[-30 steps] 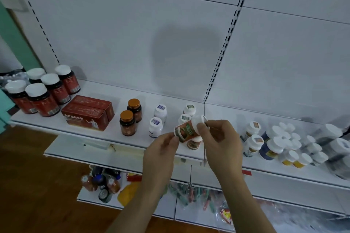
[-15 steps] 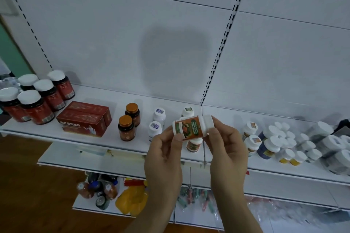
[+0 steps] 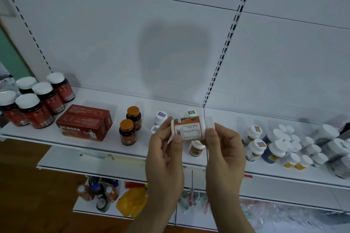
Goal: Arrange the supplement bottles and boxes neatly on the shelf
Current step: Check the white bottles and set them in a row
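Head-camera view down onto a white shop shelf (image 3: 91, 143) with a white slotted back panel. Held sideways in front of the shelf, a small white-capped supplement bottle (image 3: 189, 128) with an orange and green label, printed table facing the camera, cap pointing right. Left hand (image 3: 164, 155) pinching the bottle's base end, thumb across the label, fingers curled behind. Right hand (image 3: 223, 149) gripping the cap end between thumb and curled fingers. Contents of the bottle not visible.

On the shelf, from left: five large dark bottles (image 3: 36, 111) with red labels and white caps, grouped close together; two red boxes (image 3: 83, 125) lying side by side, touching; two brown bottles (image 3: 130, 125) with orange caps, one behind the other; small white bottles (image 3: 160, 116) partly hidden behind the hands; a matching orange-labelled bottle (image 3: 197, 148) standing just below the held one. Right of the upright, a crowded cluster of white-capped bottles (image 3: 280, 147), several with blue bodies or yellow labels. On a lower shelf, more bottles and a yellow packet (image 3: 130, 202).
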The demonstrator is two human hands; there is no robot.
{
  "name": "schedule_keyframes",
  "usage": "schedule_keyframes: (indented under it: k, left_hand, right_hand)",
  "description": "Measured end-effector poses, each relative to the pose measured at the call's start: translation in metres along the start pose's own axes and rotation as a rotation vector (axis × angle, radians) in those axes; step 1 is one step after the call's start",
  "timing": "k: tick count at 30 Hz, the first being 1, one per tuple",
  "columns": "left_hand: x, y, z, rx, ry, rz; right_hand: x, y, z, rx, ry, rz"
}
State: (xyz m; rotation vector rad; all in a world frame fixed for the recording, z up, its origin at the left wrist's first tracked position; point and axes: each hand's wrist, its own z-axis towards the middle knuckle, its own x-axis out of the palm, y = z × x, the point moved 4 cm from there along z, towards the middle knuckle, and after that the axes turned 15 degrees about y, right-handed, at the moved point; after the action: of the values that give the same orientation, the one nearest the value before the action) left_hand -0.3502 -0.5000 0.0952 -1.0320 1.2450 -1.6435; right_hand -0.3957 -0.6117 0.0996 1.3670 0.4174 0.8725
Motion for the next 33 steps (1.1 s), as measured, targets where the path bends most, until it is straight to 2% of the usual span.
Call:
schedule_keyframes:
  k: [7,12,17,22,27,33]
  left_hand:
    - [-0.008,-0.002,0.010,-0.024,-0.053,0.031]
    - [-0.010,-0.001,0.016,-0.008,-0.003,0.025]
    - [-0.014,0.000,0.021,-0.027,-0.031,0.068]
    - [-0.013,0.000,0.023,0.006,0.000,0.070]
    - [-0.014,-0.001,0.027,0.009,-0.030,0.115]
    - [-0.013,0.000,0.025,0.008,-0.011,0.053]
  right_hand:
    - [0.008,-0.003,0.003,-0.016,0.046,-0.014]
    - [0.014,-0.003,0.010,-0.019,0.003,0.015]
    - [0.019,-0.007,0.011,-0.007,0.045,0.003]
    - [0.020,-0.009,0.014,0.005,-0.025,-0.005]
    - [0.025,-0.007,0.012,-0.004,0.021,-0.006]
    - [0.025,-0.006,0.016,0.011,-0.012,0.025]
